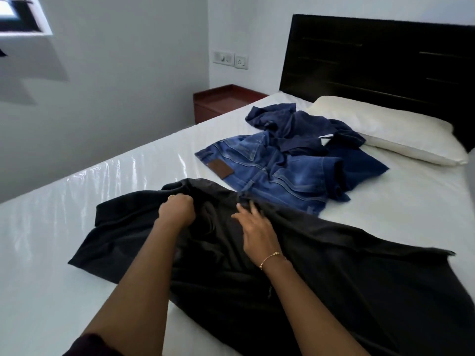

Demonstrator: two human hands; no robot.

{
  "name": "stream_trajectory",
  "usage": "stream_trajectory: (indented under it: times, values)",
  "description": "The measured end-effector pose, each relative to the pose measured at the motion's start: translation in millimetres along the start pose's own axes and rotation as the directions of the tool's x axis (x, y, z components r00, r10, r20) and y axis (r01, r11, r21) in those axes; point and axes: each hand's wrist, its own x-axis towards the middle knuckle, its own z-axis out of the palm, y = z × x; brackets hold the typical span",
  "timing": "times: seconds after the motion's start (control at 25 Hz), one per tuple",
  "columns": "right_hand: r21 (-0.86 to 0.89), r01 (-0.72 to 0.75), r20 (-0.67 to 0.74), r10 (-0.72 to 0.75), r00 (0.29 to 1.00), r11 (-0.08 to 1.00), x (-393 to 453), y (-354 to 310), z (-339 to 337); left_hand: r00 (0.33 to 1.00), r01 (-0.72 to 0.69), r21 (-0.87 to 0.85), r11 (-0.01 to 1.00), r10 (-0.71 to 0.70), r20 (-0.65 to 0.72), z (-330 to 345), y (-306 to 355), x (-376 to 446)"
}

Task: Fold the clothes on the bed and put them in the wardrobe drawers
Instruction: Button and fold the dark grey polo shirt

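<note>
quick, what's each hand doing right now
Left hand: closed, gripping the black garment.
Right hand: open, fingers spread on the black garment.

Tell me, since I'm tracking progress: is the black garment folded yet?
Not yet: the black garment lies spread and rumpled across the bed, both hands on it.

We are in a home bedroom. We see a bed (77, 201) with a white sheet, a pillow (401, 129) against a dark headboard (372, 55), and a reddish bedside cabinet (218, 101) below wall sockets (230, 59).
</note>
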Motion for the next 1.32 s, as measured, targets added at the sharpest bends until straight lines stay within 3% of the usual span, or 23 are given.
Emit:
stream_trajectory:
  times: [0.08, 0.16, 0.24, 0.28, 0.36, 0.44, 0.52, 0.6, 0.68, 0.76, 0.8, 0.88, 0.96, 1.08, 1.16, 1.32]
  values:
    - [-0.202, -0.015, 0.065, 0.028, 0.997, 0.979, 26.3, 14.7, 1.9, 0.997, -0.031, -0.038, 0.999, 0.029, -0.065, 6.3, -14.6, 16.3]
    - [-0.367, -0.148, 0.143, 0.213, 0.966, 0.919, 50.8, 26.4, -3.0, 0.996, -0.016, -0.032, 0.999, 0.013, -0.092, 11.5, -28.0, 25.8]
    - [-0.357, -0.360, 0.107, 0.420, 0.901, 0.862, 70.2, 31.7, 1.0, 0.990, 0.062, -0.020, 0.998, -0.064, -0.125, 16.3, -33.2, 32.8]
    - [-0.324, -0.409, 0.033, 0.442, 0.896, 0.853, 76.4, 29.7, 6.0, 0.981, 0.079, -0.020, 0.997, -0.082, -0.175, 19.0, -32.5, 36.7]
    - [-0.297, -0.364, -0.140, 0.337, 0.931, 0.883, 85.3, 25.4, 22.8, 0.938, 0.010, -0.048, 0.999, -0.026, -0.346, 25.6, -27.4, 45.1]
    - [-0.267, -0.178, -0.209, 0.123, 0.970, 0.947, 91.9, 17.9, 37.7, 0.905, -0.132, -0.086, 0.987, 0.085, -0.417, 29.4, -25.1, 55.0]
    - [-0.222, 0.084, -0.188, -0.127, 0.974, 0.971, 96.9, 7.6, 48.4, 0.921, -0.211, -0.102, 0.972, 0.163, -0.353, 29.9, -25.9, 63.0]
    - [-0.227, 0.234, -0.014, -0.244, 0.970, 0.945, 103.1, 2.8, 55.4, 0.958, -0.190, -0.093, 0.977, 0.164, -0.236, 27.1, -26.7, 70.7]
    - [-0.304, 0.106, 0.197, -0.047, 0.979, 0.947, 115.4, 9.5, 56.5, 0.985, -0.107, -0.094, 0.990, 0.093, -0.143, 23.9, -27.2, 74.8]
    - [-0.381, -0.130, 0.254, 0.239, 0.937, 0.915, 128.7, 24.6, 52.2, 0.995, -0.032, -0.082, 0.996, 0.024, -0.096, 23.7, -28.4, 76.2]
    - [-0.393, -0.192, 0.236, 0.301, 0.924, 0.899, 134.1, 31.1, 49.5, 0.998, -0.002, -0.077, 0.997, -0.004, -0.069, 21.7, -28.2, 77.7]
    - [-0.377, -0.194, 0.187, 0.279, 0.942, 0.906, 142.5, 38.2, 47.5, 0.997, 0.057, -0.061, 0.996, -0.061, -0.054, 16.0, -23.9, 82.8]
    - [-0.341, -0.172, 0.158, 0.237, 0.959, 0.924, 149.8, 41.8, 45.5, 0.984, 0.059, -0.025, 0.998, -0.062, -0.164, 10.9, -12.6, 89.2]
    - [-0.256, -0.237, 0.182, 0.288, 0.940, 0.937, 166.0, 49.4, 39.3, 0.952, -0.104, -0.002, 0.995, 0.099, -0.291, 15.5, 5.3, 95.0]
    - [-0.198, -0.247, 0.200, 0.285, 0.937, 0.949, 175.6, 50.2, 35.0, 0.953, -0.154, -0.004, 0.988, 0.147, -0.266, 23.8, 6.7, 97.8]
    - [-0.195, -0.184, 0.407, 0.250, 0.879, 0.963, 192.5, 46.5, 29.2, 0.990, -0.049, -0.080, 0.996, 0.037, -0.137, 29.8, -5.0, 104.7]
